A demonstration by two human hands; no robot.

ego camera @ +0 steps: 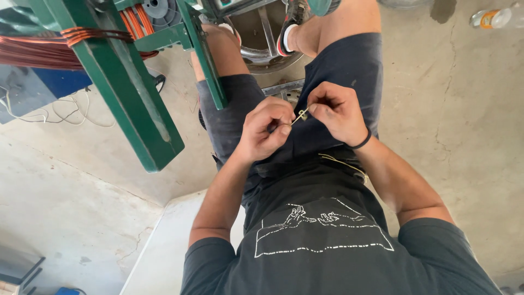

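Head view, looking down on a seated person in dark shorts: both hands meet over the lap. The left hand and the right hand pinch the two ends of a thin pale string between thumb and fingertips, each hand clenched on it. The short stretch between them runs slantwise, rising from the left hand's thumb toward the right hand's fingers, with a tiny loop near the middle. More string trails across the shirt. A green metal frame carrying copper wire stands beside the knees.
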